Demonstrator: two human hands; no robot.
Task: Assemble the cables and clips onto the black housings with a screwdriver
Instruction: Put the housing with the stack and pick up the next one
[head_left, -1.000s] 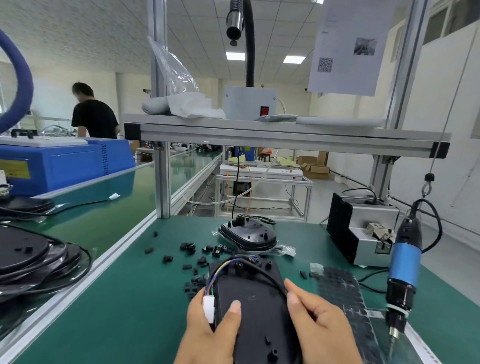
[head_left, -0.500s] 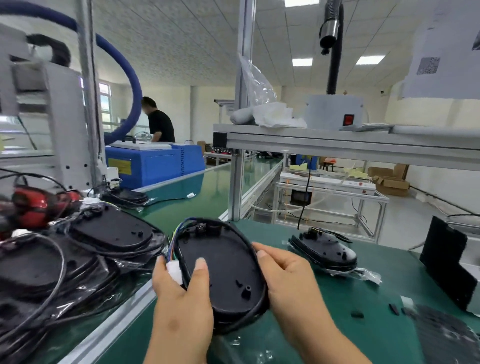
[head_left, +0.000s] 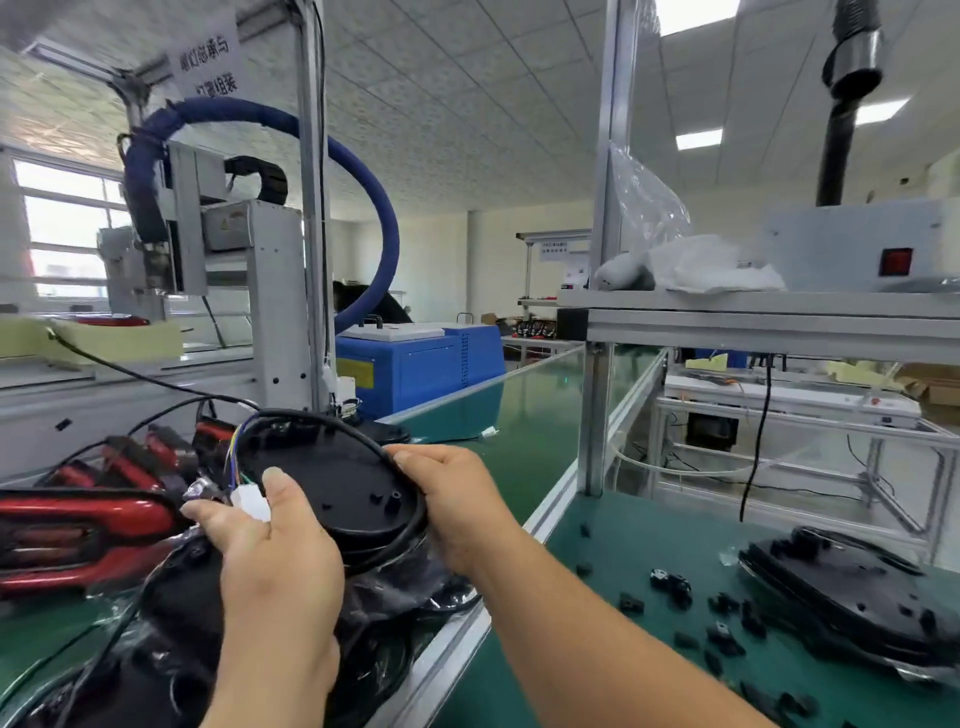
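I hold an oval black housing (head_left: 337, 478) in the air with both hands, over the left bench. A black cable (head_left: 332, 423) runs around its rim, with coloured wires and a white connector (head_left: 249, 504) at its left side. My left hand (head_left: 270, 561) grips the left edge beside the connector, thumb on top. On the right edge sits my right hand (head_left: 452, 499), closed over the cable. Another black housing (head_left: 852, 597) lies on the green mat at the right. Several small black clips (head_left: 675, 587) are scattered in front of it. No screwdriver is in view.
Below my hands lies a pile of bagged black housings (head_left: 208, 623) with cables. Red lamp parts (head_left: 78, 525) sit at the left. An aluminium rail (head_left: 550, 514) divides the two green benches. A frame post (head_left: 592, 415), a shelf above and a blue machine (head_left: 415, 369) stand behind.
I have carried the housing from the right mat leftward, over the rail to above the bagged pile. My view has swung left; the hanging screwdriver has left the frame.
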